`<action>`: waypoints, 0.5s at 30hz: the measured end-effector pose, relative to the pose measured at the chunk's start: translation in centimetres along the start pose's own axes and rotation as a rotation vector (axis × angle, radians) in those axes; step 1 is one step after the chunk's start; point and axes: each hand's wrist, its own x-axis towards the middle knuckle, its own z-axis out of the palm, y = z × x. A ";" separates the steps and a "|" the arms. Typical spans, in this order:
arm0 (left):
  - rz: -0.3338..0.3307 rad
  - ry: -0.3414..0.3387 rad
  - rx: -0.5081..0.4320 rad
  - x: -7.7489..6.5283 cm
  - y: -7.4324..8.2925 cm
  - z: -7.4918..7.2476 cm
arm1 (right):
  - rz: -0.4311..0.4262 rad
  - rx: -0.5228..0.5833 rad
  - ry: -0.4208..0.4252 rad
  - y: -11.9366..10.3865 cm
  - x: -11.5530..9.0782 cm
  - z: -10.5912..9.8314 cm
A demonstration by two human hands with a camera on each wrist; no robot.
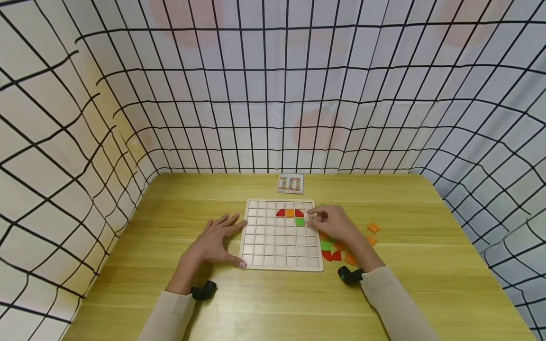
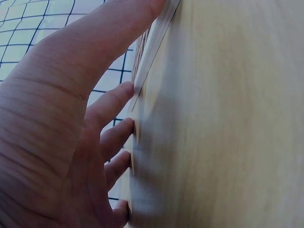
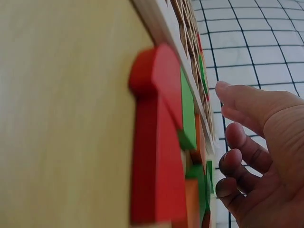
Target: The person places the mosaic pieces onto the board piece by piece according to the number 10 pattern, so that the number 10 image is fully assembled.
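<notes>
Roughly between left grip (image 1: pixel 214 242) and right grip (image 1: pixel 334 221); gridded board (image 1: pixel 281 247)

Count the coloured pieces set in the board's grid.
4: from left, a red piece, an orange square and another red piece in one row; a green square below the last. The right hand may hide more.
</notes>
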 end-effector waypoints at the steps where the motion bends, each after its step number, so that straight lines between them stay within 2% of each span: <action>1: 0.000 -0.001 0.002 0.0 0.0 0.0 | 0.007 -0.004 0.002 0.2 -0.1 -0.2; 8: -0.007 -0.001 0.010 0.1 0.0 0.1 | 0.037 0.018 0.034 1.7 -1.3 -1.7; 15: -0.004 -0.004 0.003 0.1 0.1 0.0 | 0.047 -0.019 0.077 3.4 -2.5 -3.2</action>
